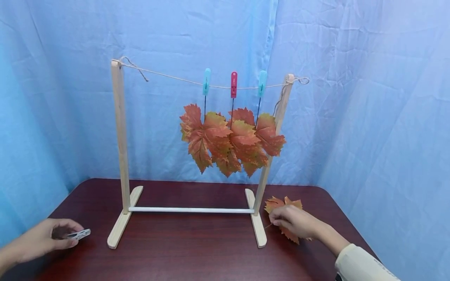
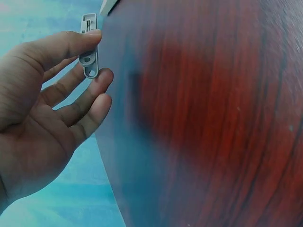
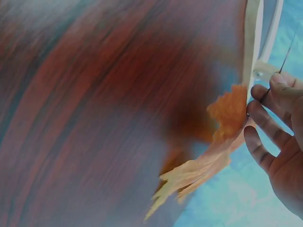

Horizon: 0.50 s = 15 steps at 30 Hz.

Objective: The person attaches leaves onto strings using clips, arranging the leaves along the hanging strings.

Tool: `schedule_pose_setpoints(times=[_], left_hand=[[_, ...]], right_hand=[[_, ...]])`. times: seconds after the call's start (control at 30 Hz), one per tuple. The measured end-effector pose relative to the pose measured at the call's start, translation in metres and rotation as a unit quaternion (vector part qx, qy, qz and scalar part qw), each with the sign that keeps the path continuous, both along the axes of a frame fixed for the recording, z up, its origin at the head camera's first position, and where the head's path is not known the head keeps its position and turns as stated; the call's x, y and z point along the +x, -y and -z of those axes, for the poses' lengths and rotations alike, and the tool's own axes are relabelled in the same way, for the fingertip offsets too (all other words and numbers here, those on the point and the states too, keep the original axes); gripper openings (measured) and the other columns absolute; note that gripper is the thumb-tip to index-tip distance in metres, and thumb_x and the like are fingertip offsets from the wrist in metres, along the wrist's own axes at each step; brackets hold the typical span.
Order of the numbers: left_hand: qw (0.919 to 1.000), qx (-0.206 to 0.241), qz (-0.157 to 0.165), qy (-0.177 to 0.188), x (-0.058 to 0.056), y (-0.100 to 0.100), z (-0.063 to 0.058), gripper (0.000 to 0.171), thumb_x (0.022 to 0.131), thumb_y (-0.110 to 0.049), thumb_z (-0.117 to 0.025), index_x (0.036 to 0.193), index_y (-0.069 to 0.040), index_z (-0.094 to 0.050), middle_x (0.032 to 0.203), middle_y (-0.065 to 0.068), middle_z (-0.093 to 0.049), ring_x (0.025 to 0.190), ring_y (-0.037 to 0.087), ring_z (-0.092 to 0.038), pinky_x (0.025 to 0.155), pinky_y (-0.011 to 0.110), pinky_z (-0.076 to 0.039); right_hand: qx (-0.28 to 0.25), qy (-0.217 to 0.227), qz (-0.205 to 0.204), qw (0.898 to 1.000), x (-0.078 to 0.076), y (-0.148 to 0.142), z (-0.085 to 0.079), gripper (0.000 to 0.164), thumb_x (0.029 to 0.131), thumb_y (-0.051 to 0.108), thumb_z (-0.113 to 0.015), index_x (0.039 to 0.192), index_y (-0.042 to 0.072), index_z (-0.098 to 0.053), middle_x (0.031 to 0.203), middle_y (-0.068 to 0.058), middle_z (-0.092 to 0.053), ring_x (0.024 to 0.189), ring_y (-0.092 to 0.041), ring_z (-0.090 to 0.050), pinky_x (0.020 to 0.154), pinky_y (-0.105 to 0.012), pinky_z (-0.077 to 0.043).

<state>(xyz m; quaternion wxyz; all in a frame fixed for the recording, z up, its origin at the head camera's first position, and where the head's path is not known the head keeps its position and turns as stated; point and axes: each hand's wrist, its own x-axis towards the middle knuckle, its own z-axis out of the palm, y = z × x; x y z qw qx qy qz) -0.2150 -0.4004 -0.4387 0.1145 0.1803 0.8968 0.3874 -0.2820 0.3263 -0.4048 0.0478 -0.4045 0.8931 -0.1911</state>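
Observation:
My left hand (image 1: 47,239) is at the table's left side and pinches a pale grey clothespin (image 2: 89,66) between thumb and fingers. At the right, beyond the stand's foot, my right hand (image 1: 293,221) pinches the thin dark stem of an orange artificial leaf (image 3: 227,118). That leaf (image 1: 290,233) is partly hidden under the hand in the head view. On the string hang several similar leaves (image 1: 202,140), their stems held by two light blue clothespins (image 1: 206,82) and a red clothespin (image 1: 234,84).
A wooden stand (image 1: 121,136) with two posts and a white crossbar (image 1: 190,210) stands on the dark red table (image 1: 183,249). String (image 1: 165,75) runs between the post tops. Blue cloth (image 1: 158,35) hangs behind and at both sides.

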Motion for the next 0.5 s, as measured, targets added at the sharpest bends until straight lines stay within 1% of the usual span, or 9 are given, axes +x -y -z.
schedule_pose_setpoints(times=[0.1,0.17,0.2,0.33,0.4,0.47,0.5], left_hand=[[0.9995,0.009,0.004,-0.028,0.000,-0.005,-0.003,0.025,0.099,-0.008,-0.067,0.116,0.011,-0.064,0.098,-0.002,-0.071,0.081,0.003,-0.066,0.064,0.025,-0.055],[0.9988,0.014,-0.005,-0.047,0.000,-0.010,-0.004,0.026,0.099,-0.007,-0.068,0.116,0.012,-0.064,0.099,-0.004,-0.070,0.080,0.003,-0.066,0.063,0.026,-0.056],[0.9978,0.015,-0.009,-0.065,0.001,-0.012,-0.005,0.026,0.098,-0.006,-0.068,0.116,0.012,-0.064,0.098,-0.006,-0.070,0.080,0.004,-0.067,0.063,0.026,-0.056],[0.9919,0.012,-0.045,-0.118,0.003,-0.023,-0.009,0.026,0.096,-0.005,-0.070,0.117,0.010,-0.066,0.098,-0.012,-0.070,0.081,0.002,-0.067,0.064,0.024,-0.056],[0.9875,0.012,-0.059,-0.146,0.004,-0.027,-0.011,0.026,0.095,-0.004,-0.072,0.117,0.008,-0.067,0.098,-0.013,-0.070,0.082,0.001,-0.066,0.064,0.023,-0.056],[0.9850,0.010,-0.069,-0.158,0.005,-0.032,-0.014,0.026,0.095,-0.004,-0.072,0.119,0.006,-0.067,0.098,-0.013,-0.069,0.083,-0.001,-0.066,0.064,0.022,-0.055],[0.9840,0.011,-0.071,-0.163,0.005,-0.035,-0.016,0.026,0.095,-0.004,-0.072,0.119,0.006,-0.067,0.099,-0.013,-0.069,0.084,-0.001,-0.066,0.065,0.022,-0.055]], right_hand=[[-0.009,-0.006,-0.003,1.000,0.002,0.007,-0.003,0.010,0.104,0.012,-0.061,0.099,0.017,-0.067,0.084,0.006,-0.063,0.071,0.000,-0.057,0.067,-0.022,-0.048],[-0.014,-0.005,-0.001,1.000,0.003,0.013,-0.006,0.009,0.103,0.011,-0.062,0.100,0.017,-0.068,0.085,0.007,-0.065,0.073,-0.001,-0.058,0.067,-0.023,-0.050],[-0.017,-0.004,-0.002,1.000,0.004,0.017,-0.007,0.009,0.103,0.011,-0.062,0.100,0.017,-0.069,0.086,0.007,-0.065,0.073,-0.001,-0.058,0.067,-0.023,-0.050],[-0.028,0.004,0.000,1.000,0.005,0.031,-0.013,0.009,0.102,0.010,-0.063,0.103,0.016,-0.070,0.085,0.007,-0.066,0.070,0.000,-0.056,0.063,-0.022,-0.050],[-0.033,0.003,0.000,0.999,0.006,0.038,-0.017,0.009,0.102,0.011,-0.064,0.105,0.015,-0.072,0.086,0.008,-0.068,0.068,0.001,-0.056,0.062,-0.025,-0.052],[-0.040,-0.008,0.002,0.999,0.006,0.045,-0.020,0.010,0.102,0.012,-0.064,0.107,0.016,-0.072,0.086,0.010,-0.069,0.067,0.002,-0.057,0.081,-0.036,-0.058],[-0.043,-0.014,0.002,0.999,0.007,0.048,-0.021,0.011,0.102,0.012,-0.064,0.107,0.017,-0.072,0.086,0.011,-0.069,0.067,0.002,-0.058,0.091,-0.044,-0.056]])
